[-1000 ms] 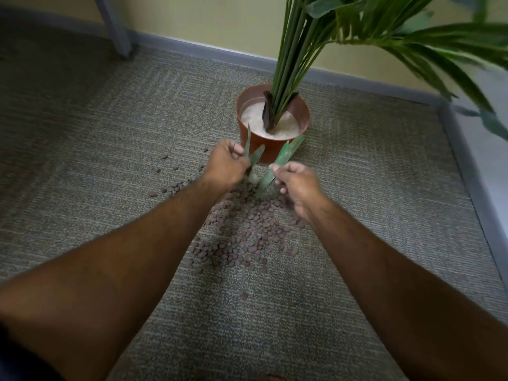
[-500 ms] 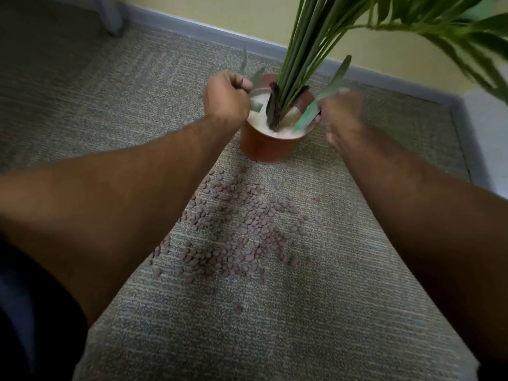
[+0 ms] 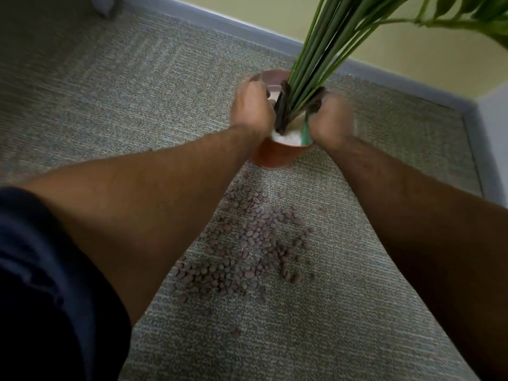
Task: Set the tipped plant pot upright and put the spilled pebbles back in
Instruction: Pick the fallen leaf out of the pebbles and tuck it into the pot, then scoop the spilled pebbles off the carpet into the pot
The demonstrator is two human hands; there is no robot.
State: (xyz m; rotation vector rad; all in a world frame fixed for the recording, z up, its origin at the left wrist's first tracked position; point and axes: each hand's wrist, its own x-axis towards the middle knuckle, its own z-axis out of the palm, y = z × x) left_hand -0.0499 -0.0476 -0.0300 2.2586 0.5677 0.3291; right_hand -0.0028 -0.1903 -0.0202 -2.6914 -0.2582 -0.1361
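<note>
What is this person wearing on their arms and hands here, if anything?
Both forearms are bare, with visible hair. The left hand and right hand have no gloves, rings or watch visible. A dark navy garment shows at lower left; the right hand is motion-blurred.

no readable text, labels, brands, numbers or signs anywhere

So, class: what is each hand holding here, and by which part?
Right hand, blurred, closes on a green leaf at its lower end over the pot. Left hand is a closed fist at the rim; what it holds cannot be told.
</note>
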